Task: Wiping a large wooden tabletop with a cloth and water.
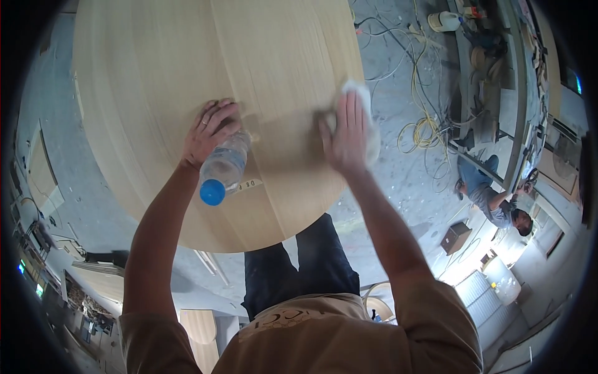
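A large pale wood-grain tabletop (268,37) with a rounded near edge lies in front of me. Toward its middle, my left hand (212,128) curls its fingers around the lower part of a clear plastic bottle (227,163). The bottle's blue cap (212,192) faces up toward me, and some fingertips are hidden behind the bottle. At the right edge of the board, my right hand (350,134) lies flat with its fingers stretched forward and its thumb apart. Under it is a white cloth (372,140), which reaches past the edge. This hand is slightly blurred.
Yellow cables (420,134) lie coiled on the grey floor right of the tabletop. Beyond them stands a metal frame rack (516,93) with a white jug (443,22) near it. Another person (495,193) is low down at the right, near a brown box (456,238).
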Action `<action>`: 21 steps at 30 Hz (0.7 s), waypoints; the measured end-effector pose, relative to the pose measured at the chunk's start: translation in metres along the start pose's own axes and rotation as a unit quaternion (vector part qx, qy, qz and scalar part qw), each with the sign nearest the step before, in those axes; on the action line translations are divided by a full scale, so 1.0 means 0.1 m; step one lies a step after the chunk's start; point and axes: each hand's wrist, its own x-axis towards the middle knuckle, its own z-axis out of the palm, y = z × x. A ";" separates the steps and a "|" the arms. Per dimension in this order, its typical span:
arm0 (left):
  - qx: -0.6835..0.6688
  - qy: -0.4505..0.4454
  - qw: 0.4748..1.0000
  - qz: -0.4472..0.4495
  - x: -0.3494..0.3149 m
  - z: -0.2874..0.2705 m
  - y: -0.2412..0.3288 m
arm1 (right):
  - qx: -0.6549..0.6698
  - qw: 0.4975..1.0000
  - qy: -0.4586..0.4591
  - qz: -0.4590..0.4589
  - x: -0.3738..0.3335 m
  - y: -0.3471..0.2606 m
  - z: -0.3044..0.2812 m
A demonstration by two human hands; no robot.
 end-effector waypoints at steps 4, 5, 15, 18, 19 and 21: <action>-0.013 0.013 1.000 0.005 0.19 0.09 0.07 | -0.064 0.991 0.096 -0.065 1.63 0.40 0.21; -0.017 0.012 1.000 0.003 0.16 0.07 0.06 | -0.040 0.995 0.088 -0.040 1.80 0.30 0.22; 0.023 0.007 1.000 0.012 -0.02 0.10 -0.05 | 0.007 0.989 -0.093 0.117 -1.21 -0.36 -0.18; 0.026 -0.004 1.000 0.006 -0.01 0.10 -0.04 | -0.004 0.997 0.009 0.076 -0.46 -0.07 -0.03; 0.027 -0.008 1.000 0.009 0.02 0.09 -0.01 | -0.026 0.997 0.033 0.064 -0.06 0.09 0.02; 0.011 -0.031 0.999 0.012 0.21 0.07 0.08 | -0.065 0.988 0.136 -0.026 0.79 0.50 0.07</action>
